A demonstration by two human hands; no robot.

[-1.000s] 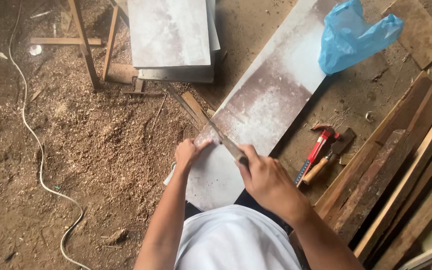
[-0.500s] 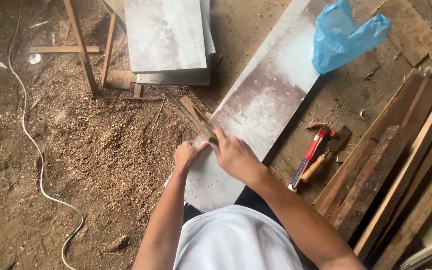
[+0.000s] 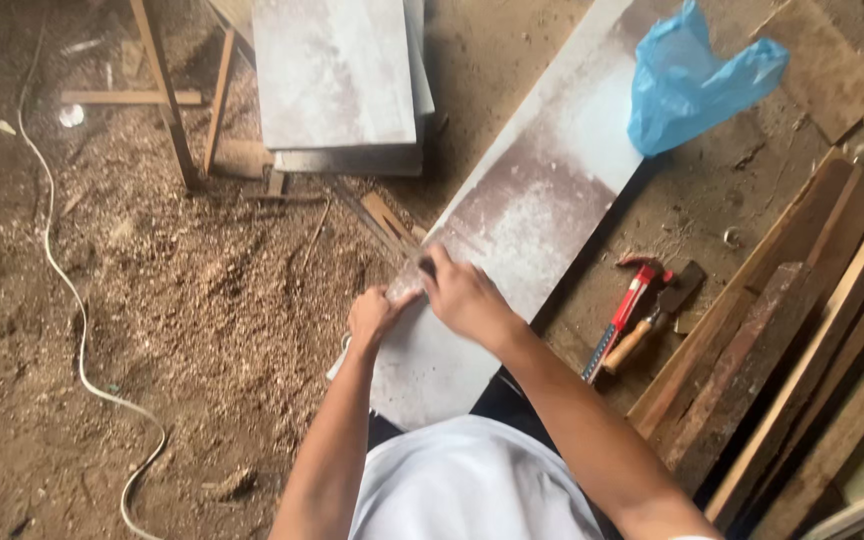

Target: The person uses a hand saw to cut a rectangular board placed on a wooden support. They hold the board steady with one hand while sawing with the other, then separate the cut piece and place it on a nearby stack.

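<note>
Grey, dusty board lies diagonally across the sawdust-covered floor, its near end at the person's knees. The left hand rests on the board's left edge with fingers curled over it, pressing it down. The right hand is clenched around a dark tool held at that same edge, just beside the left hand; only the tool's tip shows above the fist, so its kind cannot be told. A narrow wooden strip lies against the edge just beyond the hands.

A blue plastic bag sits on the far part of the board. A stack of grey panels lies beyond, left of the board, beside a wooden frame. A red-handled hammer and a second, wooden-handled hammer lie on the ground right of the board, touching each other. Planks are piled further right. A white cable trails across the sawdust at left.
</note>
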